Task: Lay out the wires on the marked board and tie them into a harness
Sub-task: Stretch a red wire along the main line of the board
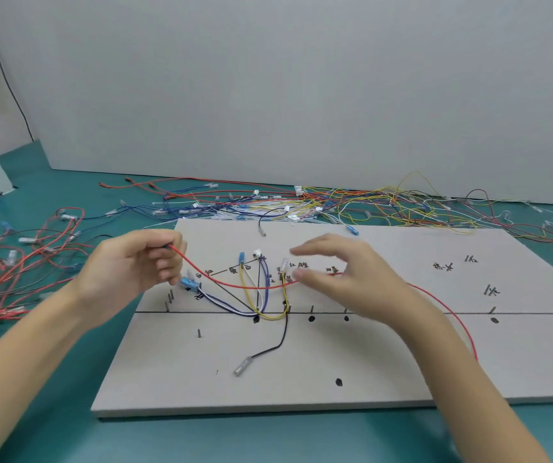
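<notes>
On teal table (51, 195), grey board (402, 362); left hand (128, 265) pinches red wire (235, 285), right hand (345, 275) spread.

Board (302, 369) flat on worktop (51, 439). Routed wires (261, 305) on board's left-centre. Loose wire heaps behind board (352, 205) and left of it (18, 262). Wall panel (302, 95) behind all.

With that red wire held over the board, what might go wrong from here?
The red wire sags across the yellow wire and white wire already routed; pulling it taut may drag them off their pins. Its tail loops off the board edge behind the right hand and might snag.
</notes>
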Available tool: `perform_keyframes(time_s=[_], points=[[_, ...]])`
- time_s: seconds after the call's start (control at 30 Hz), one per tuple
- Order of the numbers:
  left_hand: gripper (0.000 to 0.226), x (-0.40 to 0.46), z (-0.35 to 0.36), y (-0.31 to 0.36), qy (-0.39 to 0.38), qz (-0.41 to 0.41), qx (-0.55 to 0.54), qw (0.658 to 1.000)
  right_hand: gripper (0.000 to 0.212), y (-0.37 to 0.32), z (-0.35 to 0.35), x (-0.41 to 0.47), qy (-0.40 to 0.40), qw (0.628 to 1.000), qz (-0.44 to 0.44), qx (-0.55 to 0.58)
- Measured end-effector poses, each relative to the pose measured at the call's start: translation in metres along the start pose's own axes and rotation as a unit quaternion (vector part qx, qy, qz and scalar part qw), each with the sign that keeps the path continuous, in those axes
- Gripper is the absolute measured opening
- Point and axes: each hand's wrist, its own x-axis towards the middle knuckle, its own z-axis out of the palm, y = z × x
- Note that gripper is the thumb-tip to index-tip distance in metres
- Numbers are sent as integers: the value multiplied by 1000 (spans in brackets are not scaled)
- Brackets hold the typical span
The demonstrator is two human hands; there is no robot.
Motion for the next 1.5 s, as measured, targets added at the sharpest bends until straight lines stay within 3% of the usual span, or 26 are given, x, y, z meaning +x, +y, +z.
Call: perform_keyframes(time_s=[0.1, 0.6, 0.7, 0.77, 0.83, 1.07, 1.2, 1.33, 1.5], points=[[31, -2, 6, -2, -1, -5, 27, 1000, 21, -3, 17, 0, -58, 998, -7, 11], [29, -12, 16, 4, -90, -45, -21, 995, 18, 0, 51, 4, -45, 994, -90, -48], [29, -10, 6, 7, 1, -34, 52, 998, 14, 2, 41, 3, 6, 997, -80, 15], [24, -5, -6, 5, 99, -27, 155, 983, 6, 3, 34, 4, 43, 993, -61, 88], [17, -1, -17, 0, 149, -52, 221, 962, 8, 3, 33, 4, 51, 991, -48, 115], [7, -3, -34, -3, 118, -156, 259, 946, 23, 7, 19, 1, -60, 993, 29, 95], [17, -3, -34, -5, 98, -200, 276, 935, 22, 5, 13, -4, -97, 990, 59, 84], [23, -2, -34, -5, 94, -207, 312, 922, 15, 2, 10, -4, -96, 989, 83, 73], [19, -3, -33, -2, 82, -203, 334, 917, 12, 2, -1, -9, -158, 977, 128, 63]])
